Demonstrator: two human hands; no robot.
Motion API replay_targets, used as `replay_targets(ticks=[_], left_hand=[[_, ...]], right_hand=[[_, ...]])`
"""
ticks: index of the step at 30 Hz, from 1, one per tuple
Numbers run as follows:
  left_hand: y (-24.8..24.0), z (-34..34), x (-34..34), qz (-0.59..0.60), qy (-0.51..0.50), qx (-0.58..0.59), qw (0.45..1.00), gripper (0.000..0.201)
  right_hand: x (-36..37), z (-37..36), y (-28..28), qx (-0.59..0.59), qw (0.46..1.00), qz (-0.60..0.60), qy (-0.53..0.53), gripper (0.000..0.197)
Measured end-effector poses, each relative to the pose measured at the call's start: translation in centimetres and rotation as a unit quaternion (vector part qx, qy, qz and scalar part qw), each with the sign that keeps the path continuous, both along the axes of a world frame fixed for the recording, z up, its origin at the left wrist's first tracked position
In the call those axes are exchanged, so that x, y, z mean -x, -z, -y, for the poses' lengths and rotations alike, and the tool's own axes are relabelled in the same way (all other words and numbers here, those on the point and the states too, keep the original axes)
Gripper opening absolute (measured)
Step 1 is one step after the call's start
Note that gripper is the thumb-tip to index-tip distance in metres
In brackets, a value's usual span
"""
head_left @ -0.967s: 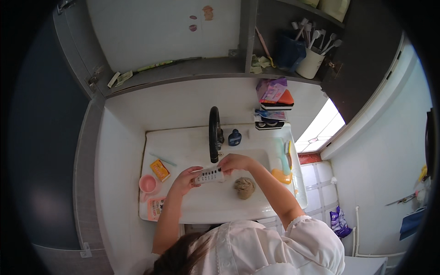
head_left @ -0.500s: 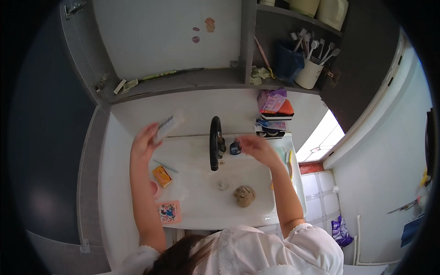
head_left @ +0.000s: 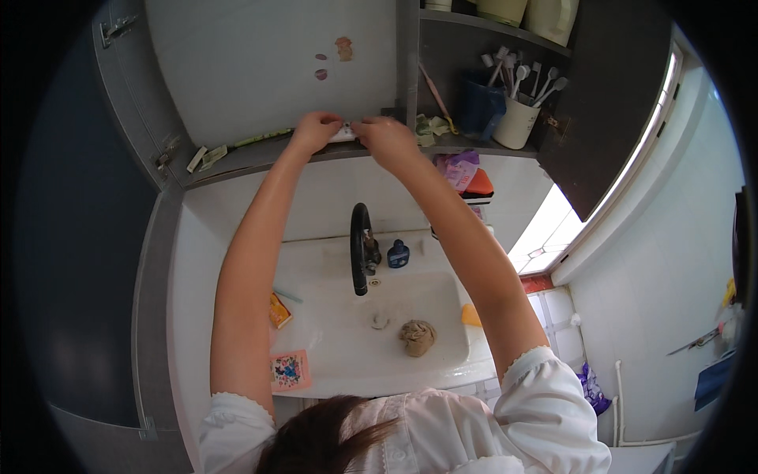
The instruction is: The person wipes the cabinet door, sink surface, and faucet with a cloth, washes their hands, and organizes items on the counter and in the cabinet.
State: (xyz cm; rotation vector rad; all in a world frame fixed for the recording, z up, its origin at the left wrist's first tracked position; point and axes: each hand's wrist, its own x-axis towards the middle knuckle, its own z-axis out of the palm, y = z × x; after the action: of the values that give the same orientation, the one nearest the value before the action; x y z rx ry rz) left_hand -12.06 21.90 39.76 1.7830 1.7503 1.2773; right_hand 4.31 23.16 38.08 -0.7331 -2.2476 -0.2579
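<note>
At the cabinet's lower shelf (head_left: 260, 152), my left hand (head_left: 314, 133) and my right hand (head_left: 384, 139) are closed on a small white packet (head_left: 344, 134) from either side. Most of the packet is hidden by my fingers. Below my arms lies the white sink (head_left: 332, 347). In its basin sits a bunched brown cloth (head_left: 417, 338). A black faucet (head_left: 358, 249) arches over the basin, with a small dark blue bottle (head_left: 398, 254) standing to its right.
An orange-yellow box (head_left: 279, 311) and a pink patterned packet (head_left: 290, 370) lie on the sink's left side. In the right compartment stand a white cup of toothbrushes (head_left: 516, 125) and a blue cup (head_left: 478, 107). An open cabinet door (head_left: 612, 118) juts out at the right.
My left hand has carried the white packet up and right to the shelf. My right hand has left the blue bottle and risen to the packet's right end. The view has shifted slightly.
</note>
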Motion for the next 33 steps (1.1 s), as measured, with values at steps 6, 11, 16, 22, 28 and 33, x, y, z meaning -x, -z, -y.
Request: replay_targets(ticks=[6,11,16,22,28,33], left_hand=[[2.2,0.4,-1.3,-0.204,-0.059,-0.216,0.953,0.015],[2.6,-0.9,-1.2,-0.194,-0.027,-0.221,0.955,0.017],[4.1,2.8,-1.6,-0.235,-0.065,-0.366,0.898,0.034],[15.2,13.5,-4.0,-0.129,-0.1,-0.397,0.903,0.035],[34.0,22.7,-3.9,-0.152,-0.172,-0.09,0.969,0.036],[35.6,28.9,-4.7,-0.227,-0.161,0.042,0.96,0.048]], right_hand=[[1.5,0.3,-0.6,0.083,0.984,0.059,0.149,0.017],[0.8,-0.1,-0.5,0.036,0.991,-0.032,0.126,0.018],[-4.6,4.3,4.5,0.027,0.968,-0.185,-0.166,0.025],[-17.2,9.9,20.3,0.199,0.94,-0.268,0.074,0.019],[-14.0,18.6,30.6,0.434,0.879,-0.188,0.064,0.02],[-4.4,21.1,34.5,0.567,0.808,0.032,-0.16,0.04]])
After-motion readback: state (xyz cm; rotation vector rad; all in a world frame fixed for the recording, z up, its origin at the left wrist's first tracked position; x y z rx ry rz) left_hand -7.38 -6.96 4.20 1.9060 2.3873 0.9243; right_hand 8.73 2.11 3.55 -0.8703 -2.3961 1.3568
